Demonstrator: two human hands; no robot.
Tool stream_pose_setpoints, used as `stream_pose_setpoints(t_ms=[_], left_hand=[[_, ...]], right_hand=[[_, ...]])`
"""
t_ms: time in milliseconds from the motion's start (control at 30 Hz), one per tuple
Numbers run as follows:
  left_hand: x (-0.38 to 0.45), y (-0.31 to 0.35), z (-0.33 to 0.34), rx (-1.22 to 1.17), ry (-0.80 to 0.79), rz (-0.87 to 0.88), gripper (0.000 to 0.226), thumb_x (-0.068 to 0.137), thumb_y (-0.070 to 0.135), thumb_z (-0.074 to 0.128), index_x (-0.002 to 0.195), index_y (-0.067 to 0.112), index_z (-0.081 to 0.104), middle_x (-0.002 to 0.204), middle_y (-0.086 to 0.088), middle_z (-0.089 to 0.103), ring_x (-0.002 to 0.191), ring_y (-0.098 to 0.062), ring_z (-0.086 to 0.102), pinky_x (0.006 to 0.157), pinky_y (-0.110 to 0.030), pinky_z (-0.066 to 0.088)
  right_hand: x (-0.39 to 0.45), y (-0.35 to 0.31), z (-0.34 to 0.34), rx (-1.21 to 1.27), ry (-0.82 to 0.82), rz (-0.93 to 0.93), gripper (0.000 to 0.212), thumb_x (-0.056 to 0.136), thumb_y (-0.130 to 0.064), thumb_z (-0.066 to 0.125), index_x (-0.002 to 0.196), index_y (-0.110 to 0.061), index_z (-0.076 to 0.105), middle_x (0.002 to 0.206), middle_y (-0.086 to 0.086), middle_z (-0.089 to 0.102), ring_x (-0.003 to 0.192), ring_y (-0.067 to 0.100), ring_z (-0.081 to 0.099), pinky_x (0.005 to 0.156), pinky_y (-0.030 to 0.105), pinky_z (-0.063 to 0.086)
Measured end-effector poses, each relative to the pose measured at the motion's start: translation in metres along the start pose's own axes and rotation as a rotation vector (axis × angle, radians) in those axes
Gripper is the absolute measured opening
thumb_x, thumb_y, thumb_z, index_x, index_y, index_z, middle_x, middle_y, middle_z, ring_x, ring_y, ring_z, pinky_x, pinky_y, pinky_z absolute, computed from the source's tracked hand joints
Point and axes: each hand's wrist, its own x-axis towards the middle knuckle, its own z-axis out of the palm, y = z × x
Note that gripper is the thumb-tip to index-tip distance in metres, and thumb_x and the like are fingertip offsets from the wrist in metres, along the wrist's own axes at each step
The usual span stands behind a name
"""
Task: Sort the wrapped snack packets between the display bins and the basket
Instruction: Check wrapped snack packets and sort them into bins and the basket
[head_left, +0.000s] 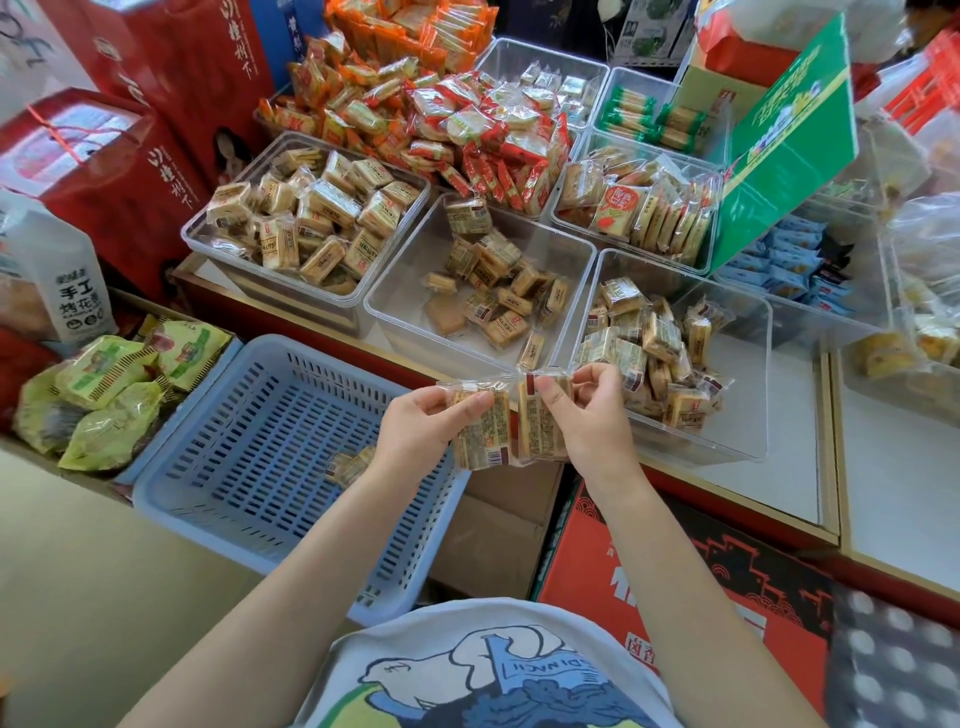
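My left hand pinches one clear-wrapped tan snack packet by its top. Beside it, my right hand pinches a second packet of the same kind. Both packets hang side by side over the shelf's front edge, between the blue slotted basket and the clear display bins. One packet lies inside the basket, partly hidden by my left wrist. The middle bin holds a loose scatter of packets. More packets fill the right bin, and the left bin is fuller still.
Behind the bins lie heaps of orange and red-wrapped snacks and further clear bins. Green bagged goods sit left of the basket. Red gift boxes stand at the back left. A red carton and brown box sit below the shelf.
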Motion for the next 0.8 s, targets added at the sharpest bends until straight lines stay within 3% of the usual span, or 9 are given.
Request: stream_pose_setpoints(t_ms=[100, 200, 300, 367, 467, 533, 600, 700, 800], left_hand=[[0.000, -0.002, 0.001, -0.001, 0.015, -0.002, 0.080, 0.066, 0.072, 0.077, 0.096, -0.003, 0.071, 0.081, -0.018, 0.069, 0.063, -0.023, 0.050, 0.054, -0.029, 0.040], [0.003, -0.003, 0.007, 0.000, 0.034, -0.074, 0.058, 0.085, 0.057, 0.073, 0.096, 0.000, 0.073, 0.088, -0.010, 0.076, 0.083, -0.028, 0.072, 0.075, -0.042, 0.057], [0.011, -0.006, 0.019, -0.019, -0.022, -0.145, 0.060, 0.094, 0.054, 0.065, 0.109, -0.004, 0.064, 0.095, -0.012, 0.076, 0.090, -0.028, 0.075, 0.081, -0.041, 0.059], [0.016, -0.007, 0.032, -0.036, -0.085, -0.178, 0.053, 0.096, 0.051, 0.063, 0.113, 0.001, 0.063, 0.100, -0.011, 0.077, 0.091, -0.029, 0.075, 0.088, -0.050, 0.061], [0.020, -0.002, 0.053, -0.055, -0.163, -0.196, 0.039, 0.098, 0.046, 0.063, 0.111, 0.010, 0.063, 0.105, -0.022, 0.074, 0.096, -0.045, 0.072, 0.086, -0.062, 0.058], [0.023, 0.007, 0.067, -0.096, -0.191, -0.215, 0.036, 0.099, 0.043, 0.062, 0.114, 0.010, 0.064, 0.110, -0.028, 0.071, 0.100, -0.050, 0.068, 0.089, -0.062, 0.057], [0.027, 0.018, 0.082, -0.133, -0.212, -0.219, 0.038, 0.098, 0.043, 0.063, 0.117, 0.009, 0.063, 0.112, -0.031, 0.069, 0.103, -0.050, 0.066, 0.092, -0.062, 0.055], [0.033, 0.032, 0.108, -0.161, -0.299, -0.149, 0.059, 0.081, 0.058, 0.077, 0.119, 0.015, 0.063, 0.109, -0.014, 0.075, 0.101, -0.039, 0.072, 0.090, -0.060, 0.055], [0.046, 0.043, 0.138, -0.138, -0.408, -0.104, 0.069, 0.076, 0.066, 0.077, 0.124, 0.019, 0.063, 0.106, -0.004, 0.076, 0.097, -0.026, 0.073, 0.073, -0.040, 0.061]], right_hand=[[0.000, 0.001, -0.001, 0.029, 0.023, -0.001, 0.039, 0.095, -0.035, 0.069, 0.113, -0.013, 0.042, 0.108, 0.011, 0.055, 0.093, 0.018, 0.058, 0.083, 0.039, 0.054], [0.002, 0.008, -0.006, 0.077, 0.073, 0.011, 0.039, 0.094, -0.039, 0.070, 0.112, -0.018, 0.043, 0.117, 0.016, 0.057, 0.106, 0.029, 0.061, 0.086, 0.042, 0.055], [0.003, 0.015, -0.014, 0.100, 0.054, 0.045, 0.033, 0.092, -0.044, 0.070, 0.104, -0.028, 0.043, 0.118, 0.015, 0.058, 0.108, 0.031, 0.062, 0.091, 0.049, 0.056], [0.003, 0.019, -0.019, 0.134, 0.020, 0.084, 0.029, 0.094, -0.040, 0.069, 0.104, -0.030, 0.044, 0.115, 0.010, 0.059, 0.106, 0.027, 0.064, 0.093, 0.050, 0.056], [0.008, 0.023, -0.032, 0.164, -0.038, 0.128, 0.032, 0.093, -0.034, 0.073, 0.113, -0.030, 0.047, 0.119, 0.006, 0.058, 0.111, 0.023, 0.063, 0.097, 0.048, 0.055], [0.012, 0.023, -0.046, 0.168, -0.065, 0.117, 0.033, 0.094, -0.025, 0.073, 0.118, -0.030, 0.051, 0.121, 0.002, 0.056, 0.113, 0.017, 0.061, 0.097, 0.040, 0.055], [0.017, 0.025, -0.060, 0.171, -0.073, 0.095, 0.034, 0.094, -0.021, 0.072, 0.121, -0.033, 0.056, 0.123, 0.002, 0.057, 0.115, 0.017, 0.061, 0.097, 0.041, 0.057], [0.026, 0.026, -0.082, 0.198, -0.116, 0.082, 0.036, 0.097, -0.029, 0.069, 0.128, -0.044, 0.058, 0.127, 0.005, 0.061, 0.112, 0.017, 0.066, 0.089, 0.036, 0.060], [0.040, 0.029, -0.106, 0.267, -0.129, 0.141, 0.036, 0.097, -0.036, 0.065, 0.126, -0.054, 0.054, 0.121, 0.002, 0.068, 0.104, 0.011, 0.072, 0.080, 0.025, 0.060]])
